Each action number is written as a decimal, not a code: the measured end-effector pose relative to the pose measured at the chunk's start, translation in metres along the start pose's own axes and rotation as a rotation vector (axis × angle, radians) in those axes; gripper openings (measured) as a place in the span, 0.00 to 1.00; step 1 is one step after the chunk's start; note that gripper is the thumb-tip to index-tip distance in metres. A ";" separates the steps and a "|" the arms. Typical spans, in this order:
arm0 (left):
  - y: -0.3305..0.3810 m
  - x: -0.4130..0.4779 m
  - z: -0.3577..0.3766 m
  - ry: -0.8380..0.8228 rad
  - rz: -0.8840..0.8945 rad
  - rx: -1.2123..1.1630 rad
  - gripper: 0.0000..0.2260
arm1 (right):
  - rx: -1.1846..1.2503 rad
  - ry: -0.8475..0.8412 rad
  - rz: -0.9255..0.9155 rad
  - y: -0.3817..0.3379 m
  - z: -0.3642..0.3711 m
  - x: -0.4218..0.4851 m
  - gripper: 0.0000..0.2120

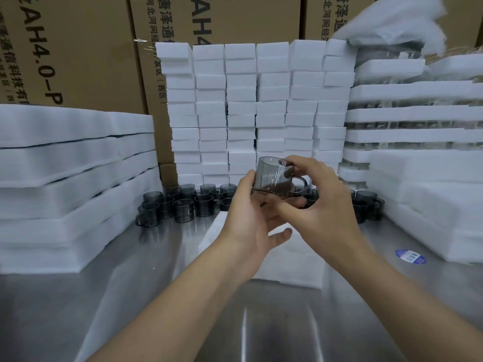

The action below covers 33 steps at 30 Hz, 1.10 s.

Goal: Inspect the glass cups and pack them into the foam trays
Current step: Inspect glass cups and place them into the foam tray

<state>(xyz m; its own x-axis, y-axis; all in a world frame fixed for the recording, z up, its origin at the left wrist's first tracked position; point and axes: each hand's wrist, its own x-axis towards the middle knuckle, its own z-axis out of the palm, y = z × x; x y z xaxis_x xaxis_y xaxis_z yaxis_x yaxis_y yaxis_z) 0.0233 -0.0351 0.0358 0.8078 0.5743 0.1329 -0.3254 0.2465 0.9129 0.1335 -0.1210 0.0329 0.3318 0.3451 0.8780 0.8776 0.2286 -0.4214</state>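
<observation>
1. Glass cup, smoke-grey with a side handle, held above the tabletop between both hands, handle pointing right.
2. Left hand cupped under and against the cup's left wall, fingers curled beneath the base.
3. Right hand closed on the cup from the right, fingertips on the rim, thumb under the base near the handle.
4. Tabletop: brushed stainless steel, reflective; one blue round sticker at right.
5. Foam tray, white, flat on the tabletop directly below the hands; mostly covered by them, pockets not discernible.
6. Loose cups, same grey glass, clustered along the rear of the tabletop to left and right of the hands; row partly hidden behind the hands, exact count not determinable, more than ten visible.
7. Foam blocks, white, stacked in six columns behind the cups; bottom rows partly hidden.
8. Foam sheet stack at left, several thick layers, cut off by the frame edge.
9. Packed tray stack at right, foam layers alternating with glassware; contents blurred. Lower foam stack in front of it.
10. Cardboard cartons with printed lettering forming the rear wall; three visible, all cropped at the top.
</observation>
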 end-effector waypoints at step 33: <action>0.021 0.028 -0.121 -0.002 0.115 0.936 0.23 | -0.450 -0.758 0.428 0.054 -0.003 -0.010 0.31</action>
<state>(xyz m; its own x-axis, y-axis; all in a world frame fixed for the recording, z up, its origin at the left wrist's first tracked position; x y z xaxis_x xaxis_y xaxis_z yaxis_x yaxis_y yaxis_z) -0.0207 0.0812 0.0123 0.7965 0.5544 0.2415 0.1228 -0.5393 0.8331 0.1783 -0.1153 0.0022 0.4808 0.8472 0.2260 0.8370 -0.3667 -0.4061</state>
